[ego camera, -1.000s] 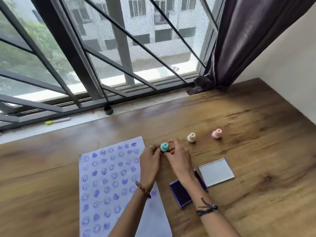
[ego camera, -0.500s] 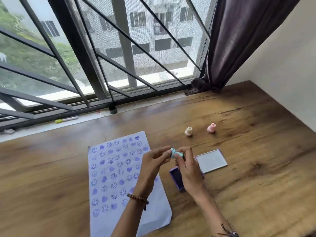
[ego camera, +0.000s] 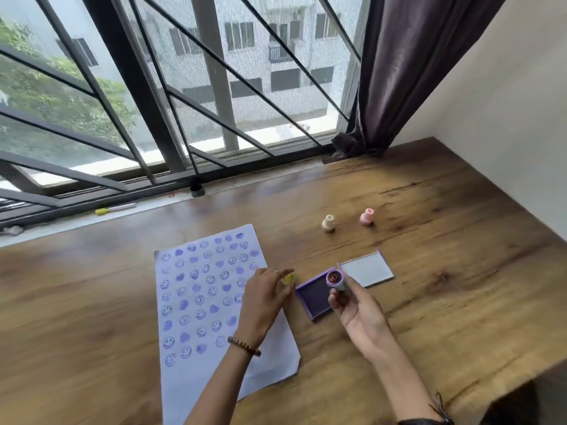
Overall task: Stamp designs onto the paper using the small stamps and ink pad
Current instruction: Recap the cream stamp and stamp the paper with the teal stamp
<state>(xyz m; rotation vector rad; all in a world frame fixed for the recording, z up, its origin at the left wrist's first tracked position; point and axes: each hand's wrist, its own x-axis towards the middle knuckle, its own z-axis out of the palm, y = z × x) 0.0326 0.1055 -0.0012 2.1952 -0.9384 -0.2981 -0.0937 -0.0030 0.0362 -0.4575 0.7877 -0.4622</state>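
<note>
Apart now, the hands split the stamp: right hand point(ego camera: 359, 311) fingers pinch the stamp point(ego camera: 336, 280) face-up just above the open ink pad point(ego camera: 313, 297) at centre frame, left hand point(ego camera: 264, 297) fingers pinching its yellow cap point(ego camera: 288, 278).

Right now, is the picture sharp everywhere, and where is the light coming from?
Head view: daylight comes through the window, leaving the wooden table evenly lit; the wide lens bends the window bars; the left hand and the paper look slightly smeared, while the stamp in the right hand is soft too.
</note>
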